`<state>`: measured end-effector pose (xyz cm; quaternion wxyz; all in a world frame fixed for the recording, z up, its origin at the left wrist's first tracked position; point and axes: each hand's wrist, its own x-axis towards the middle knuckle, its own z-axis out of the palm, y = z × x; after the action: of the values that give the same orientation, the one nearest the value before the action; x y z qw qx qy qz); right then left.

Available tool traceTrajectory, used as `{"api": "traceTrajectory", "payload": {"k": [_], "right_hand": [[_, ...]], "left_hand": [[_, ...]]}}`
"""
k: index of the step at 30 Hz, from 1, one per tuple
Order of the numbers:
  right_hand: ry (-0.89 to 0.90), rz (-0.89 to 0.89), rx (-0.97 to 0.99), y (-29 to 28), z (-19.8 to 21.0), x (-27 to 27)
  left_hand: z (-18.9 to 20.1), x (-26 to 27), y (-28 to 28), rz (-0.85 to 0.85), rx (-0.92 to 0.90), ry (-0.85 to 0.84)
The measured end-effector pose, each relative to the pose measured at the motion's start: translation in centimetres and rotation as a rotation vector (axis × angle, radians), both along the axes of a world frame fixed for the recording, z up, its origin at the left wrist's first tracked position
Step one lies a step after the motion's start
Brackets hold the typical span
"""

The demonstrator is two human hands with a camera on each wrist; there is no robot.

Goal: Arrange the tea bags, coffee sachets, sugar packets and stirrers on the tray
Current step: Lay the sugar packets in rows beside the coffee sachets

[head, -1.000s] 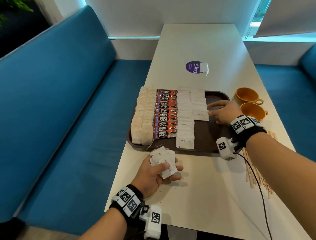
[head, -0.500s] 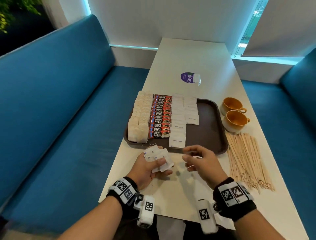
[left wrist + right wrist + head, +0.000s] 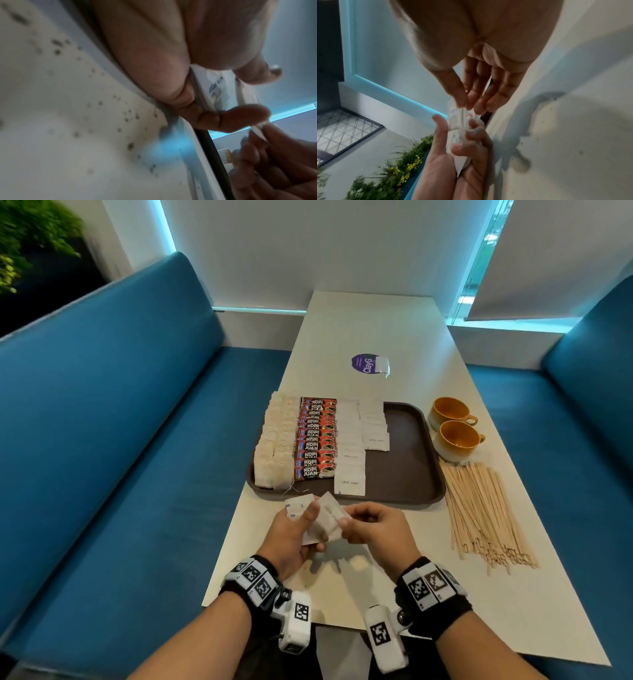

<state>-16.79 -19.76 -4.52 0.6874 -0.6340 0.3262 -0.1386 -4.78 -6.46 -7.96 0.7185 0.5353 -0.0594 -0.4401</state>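
The head view looks down and forward from above the grip, far enough back to take in both hands, the tray (image 3: 404, 474) beyond the grip and the table (image 3: 394, 330) running away to the wall. The left wrist view sits very close under the left hand (image 3: 154, 56), looking along its fingers to the held packets (image 3: 221, 92). The right wrist view looks along the right hand (image 3: 476, 44) to the same packets. All three views share the grip.
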Motion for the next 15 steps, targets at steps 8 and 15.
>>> {"api": "traceTrajectory", "payload": {"k": [8,15], "right_hand": [[0.007,-0.076,-0.084,-0.97,0.17,-0.23],[-0.091,-0.019,-0.048,-0.79,0.36,-0.65]], "left_hand": [[-0.29,-0.11,0.23,-0.050,-0.098,0.007],[-0.29,-0.29,0.30,-0.039,-0.062,-0.019]]}}
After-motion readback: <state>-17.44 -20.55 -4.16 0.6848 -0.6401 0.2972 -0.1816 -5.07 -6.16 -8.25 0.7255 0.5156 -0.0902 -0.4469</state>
